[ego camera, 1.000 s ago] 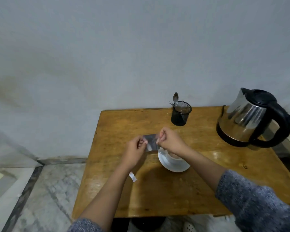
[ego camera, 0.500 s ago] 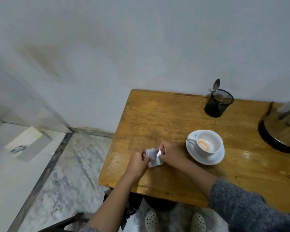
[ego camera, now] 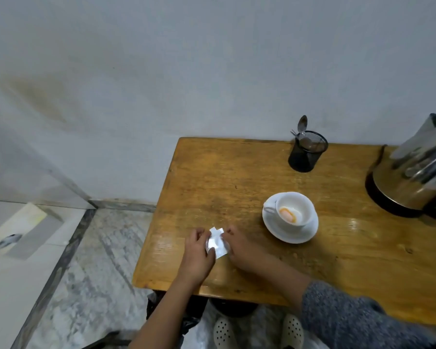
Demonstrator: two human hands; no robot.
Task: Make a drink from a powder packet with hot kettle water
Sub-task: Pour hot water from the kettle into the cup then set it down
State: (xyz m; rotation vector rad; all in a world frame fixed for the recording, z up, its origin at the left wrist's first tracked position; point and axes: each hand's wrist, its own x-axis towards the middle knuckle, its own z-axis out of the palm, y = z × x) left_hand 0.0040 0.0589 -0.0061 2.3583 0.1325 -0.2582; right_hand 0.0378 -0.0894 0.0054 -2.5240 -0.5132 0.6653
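Note:
A small silvery powder packet [ego camera: 215, 241] is pinched between my left hand [ego camera: 198, 250] and my right hand [ego camera: 239, 245], low over the near left part of the wooden table [ego camera: 212, 172]. To the right of my hands, a white cup [ego camera: 294, 209] with orange powder at its bottom stands on a white saucer [ego camera: 291, 235]. The steel kettle [ego camera: 415, 170] on its black base sits at the right edge of the view, partly cut off.
A black mesh holder [ego camera: 307, 153] with a spoon [ego camera: 302, 124] in it stands at the back of the table by the grey wall. Marble floor lies to the left. White shoes [ego camera: 223, 332] show below the table's front edge.
The view swung left and down. My hands moved with the packet from above the cup to the near left of the table, so the powder in the cup now shows.

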